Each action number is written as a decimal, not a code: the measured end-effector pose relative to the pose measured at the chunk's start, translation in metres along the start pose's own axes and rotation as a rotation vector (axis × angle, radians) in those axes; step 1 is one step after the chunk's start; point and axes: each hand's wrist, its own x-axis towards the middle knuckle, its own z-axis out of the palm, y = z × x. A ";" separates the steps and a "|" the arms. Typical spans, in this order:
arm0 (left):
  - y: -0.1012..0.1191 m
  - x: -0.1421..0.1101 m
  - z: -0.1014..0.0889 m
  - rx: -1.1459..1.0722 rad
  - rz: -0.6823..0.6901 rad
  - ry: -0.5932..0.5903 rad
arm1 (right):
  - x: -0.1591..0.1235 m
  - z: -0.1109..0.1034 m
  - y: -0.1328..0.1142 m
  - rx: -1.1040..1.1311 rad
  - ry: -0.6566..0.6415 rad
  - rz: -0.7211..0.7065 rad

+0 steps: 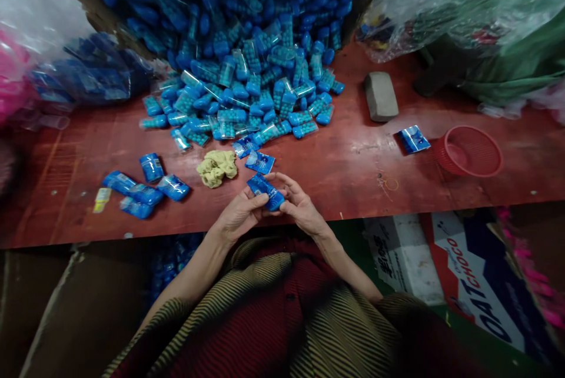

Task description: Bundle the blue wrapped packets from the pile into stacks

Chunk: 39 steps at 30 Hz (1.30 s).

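Observation:
Between my two hands, near the table's front edge, is a blue printed wrapper [270, 194]. My left hand [241, 211] grips its left side with the thumb on top. The right side is pinched by my right hand [302, 204], thumb in front and fingers behind. Just beyond lie more flat blue wrappers [259, 162]. A crumpled lump of pale yellow material [217, 168] sits to their left. Farther back spreads a big heap of clear capsule-shaped containers with blue caps and small blue balls [247, 95].
Several blue wrapped pieces [143, 194] and a small yellow-white packet [102, 199] lie at left. To the right are a grey block [381, 96], a blue wrapper stack [414, 139] and a red plastic basket [494, 157]. Plastic bags [512, 19] crowd the back corners; printed cartons [481, 289] stand below the table.

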 end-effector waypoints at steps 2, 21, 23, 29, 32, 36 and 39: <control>0.001 0.000 -0.001 0.007 0.005 0.006 | 0.000 0.001 0.000 -0.002 -0.020 -0.017; -0.007 -0.007 0.008 -0.036 0.031 0.099 | -0.007 0.014 -0.016 -0.209 0.044 -0.008; -0.010 -0.007 0.010 -0.039 0.029 0.108 | -0.008 0.013 -0.016 -0.229 0.055 0.006; -0.014 -0.009 0.020 -0.072 0.058 0.166 | -0.009 0.012 -0.011 -0.270 0.062 -0.036; -0.012 -0.009 0.019 -0.100 0.033 0.143 | -0.008 0.011 -0.007 -0.260 0.086 -0.102; -0.011 -0.008 0.016 -0.106 -0.007 0.152 | -0.007 0.008 -0.004 -0.248 0.123 -0.052; -0.014 -0.007 0.019 -0.111 0.005 0.189 | -0.008 0.007 -0.005 -0.329 0.149 -0.045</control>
